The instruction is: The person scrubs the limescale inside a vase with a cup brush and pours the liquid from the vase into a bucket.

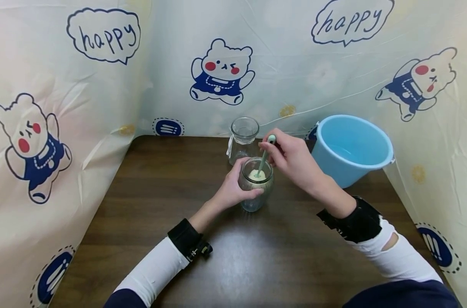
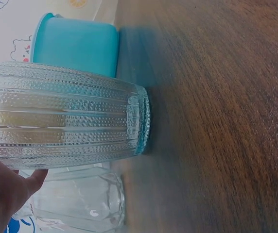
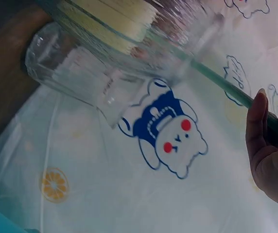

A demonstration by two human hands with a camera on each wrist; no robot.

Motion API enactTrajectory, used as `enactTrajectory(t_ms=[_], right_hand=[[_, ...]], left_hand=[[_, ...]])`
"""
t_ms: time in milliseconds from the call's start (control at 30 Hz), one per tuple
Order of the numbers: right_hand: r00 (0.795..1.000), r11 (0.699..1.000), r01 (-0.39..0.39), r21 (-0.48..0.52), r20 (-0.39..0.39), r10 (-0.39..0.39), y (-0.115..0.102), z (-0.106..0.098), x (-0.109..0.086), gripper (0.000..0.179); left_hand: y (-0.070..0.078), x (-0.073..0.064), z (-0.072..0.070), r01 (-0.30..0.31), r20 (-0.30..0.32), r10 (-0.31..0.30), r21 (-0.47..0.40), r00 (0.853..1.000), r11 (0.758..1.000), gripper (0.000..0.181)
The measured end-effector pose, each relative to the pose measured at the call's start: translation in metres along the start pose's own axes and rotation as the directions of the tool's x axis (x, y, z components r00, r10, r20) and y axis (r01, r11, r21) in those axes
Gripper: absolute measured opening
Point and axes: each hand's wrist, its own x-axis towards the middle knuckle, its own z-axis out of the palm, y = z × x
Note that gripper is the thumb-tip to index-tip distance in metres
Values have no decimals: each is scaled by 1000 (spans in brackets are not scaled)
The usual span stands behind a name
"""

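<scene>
A ribbed, dotted clear glass jar [image 1: 252,202] stands upright near the middle of the wooden table. My left hand [image 1: 233,185] grips it from the left side, thumb across the front just below the rim. Above the mouth, my right hand [image 1: 293,156] pinches the green handle of a sponge bottle brush [image 1: 262,161] between thumb and fingers. The pale yellow sponge head [image 3: 112,22] sits inside the jar, seen through the glass in the right wrist view. In the left wrist view the yellow also shows through the jar wall [image 2: 95,104].
Close behind the jar stands a second clear glass bottle [image 1: 244,146] with a white ribbon at its neck. A light blue bucket [image 1: 329,164] is at the back right of the brown table [image 1: 172,179]. Printed cloth [image 1: 160,77] hangs along the back and sides.
</scene>
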Motion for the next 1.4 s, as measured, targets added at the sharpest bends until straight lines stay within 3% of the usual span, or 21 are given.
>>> enactTrajectory(t_ms=[200, 500, 833, 1133, 1400], right_hand=[[1000, 1000, -22, 6, 20, 22, 2, 7, -5, 9], [996, 1000, 25, 6, -84, -24, -8, -4, 1, 12], [999, 1000, 10, 2, -39, -10, -3, 9, -2, 12], [987, 997, 77, 23, -143, -73, -16, 1, 4, 9], [992, 995, 77, 60, -103, -70, -6, 20, -4, 5]], left_hand=[[2, -1, 1, 21, 13, -21, -5, 1000, 1000, 87], [4, 1, -1, 6, 8, -6, -10, 1000, 1000, 88], [5, 0, -1, 29, 3, -29, 1, 1000, 1000, 89], [3, 1, -2, 13, 5, -13, -11, 1000, 1000, 89], [3, -1, -1, 23, 5, -23, -7, 1000, 1000, 87]])
